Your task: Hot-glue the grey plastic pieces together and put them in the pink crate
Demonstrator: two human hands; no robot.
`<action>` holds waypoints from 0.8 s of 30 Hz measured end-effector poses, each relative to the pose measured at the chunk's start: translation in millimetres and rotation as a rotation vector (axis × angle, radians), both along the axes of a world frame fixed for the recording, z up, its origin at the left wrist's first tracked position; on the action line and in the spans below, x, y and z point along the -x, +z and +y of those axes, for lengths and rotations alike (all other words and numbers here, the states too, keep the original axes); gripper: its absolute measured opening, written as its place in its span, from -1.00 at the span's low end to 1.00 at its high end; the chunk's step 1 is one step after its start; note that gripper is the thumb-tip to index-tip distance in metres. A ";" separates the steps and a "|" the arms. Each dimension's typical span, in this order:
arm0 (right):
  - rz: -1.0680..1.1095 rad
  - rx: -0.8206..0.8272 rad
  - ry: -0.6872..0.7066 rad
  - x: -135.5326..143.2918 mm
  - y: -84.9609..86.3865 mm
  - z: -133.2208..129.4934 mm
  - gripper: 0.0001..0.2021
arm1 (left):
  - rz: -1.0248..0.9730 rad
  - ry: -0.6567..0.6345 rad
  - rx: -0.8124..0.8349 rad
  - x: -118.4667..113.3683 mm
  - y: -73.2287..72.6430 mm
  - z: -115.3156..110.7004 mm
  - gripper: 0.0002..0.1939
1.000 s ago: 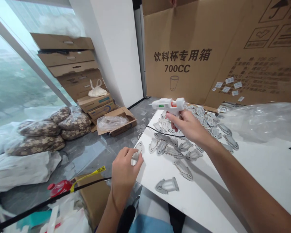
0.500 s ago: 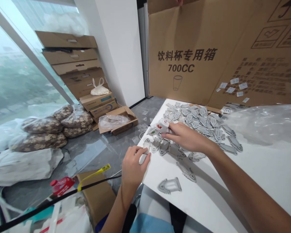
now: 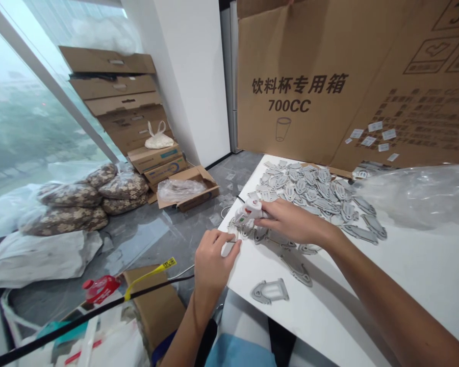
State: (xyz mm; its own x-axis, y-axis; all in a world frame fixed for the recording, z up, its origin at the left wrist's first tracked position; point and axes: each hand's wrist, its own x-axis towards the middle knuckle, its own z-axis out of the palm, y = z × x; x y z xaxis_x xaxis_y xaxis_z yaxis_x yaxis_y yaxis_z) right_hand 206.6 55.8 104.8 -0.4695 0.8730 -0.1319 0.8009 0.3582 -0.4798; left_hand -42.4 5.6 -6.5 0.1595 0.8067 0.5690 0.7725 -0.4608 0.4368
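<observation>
My right hand [image 3: 281,218] is closed around a white handheld tool [image 3: 248,213] with red and green marks. The tool is tilted over grey shield-shaped pieces [image 3: 260,234] near the table's left edge. Close by, my left hand [image 3: 213,255] pinches a grey piece [image 3: 232,232] at that edge, mostly covered by the fingers and the tool. A dark thin line shows between thumb and forefinger. One loose grey piece [image 3: 271,291] with an open middle lies nearer me, and another [image 3: 296,270] rests just beyond it.
A heap of grey pieces [image 3: 309,186] covers the far part of the white table [image 3: 352,300]. Behind stands a large cardboard box [image 3: 298,56]; clear plastic film [image 3: 424,193] lies at right. Boxes [image 3: 118,97] and wrapped patterned bundles [image 3: 72,196] stand on the left floor.
My right hand has brought the white tool slightly left and down, closer to my left hand. My left hand keeps its pinch at the table edge. The view has shifted slightly.
</observation>
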 end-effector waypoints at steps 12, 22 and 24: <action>-0.010 -0.036 0.012 0.8 -5.7 1.4 -0.73 | 0.018 0.007 0.011 0.1 -0.5 -0.1 -0.96; -0.065 -0.034 -0.032 3.2 -2.0 -2.0 -0.72 | 0.027 0.011 0.000 -0.7 -0.2 0.7 -0.95; -0.071 -0.037 -0.034 3.8 -1.3 -2.2 -0.72 | 0.032 0.012 -0.006 -0.8 0.1 0.7 -0.96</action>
State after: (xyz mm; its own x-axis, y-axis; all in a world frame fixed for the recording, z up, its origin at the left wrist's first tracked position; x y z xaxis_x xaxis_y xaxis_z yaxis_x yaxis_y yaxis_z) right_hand 202.7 53.6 103.5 -0.4302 0.8932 -0.1311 0.8443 0.3466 -0.4087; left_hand -41.6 6.3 -6.5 0.1679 0.8052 0.5687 0.7915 -0.4540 0.4092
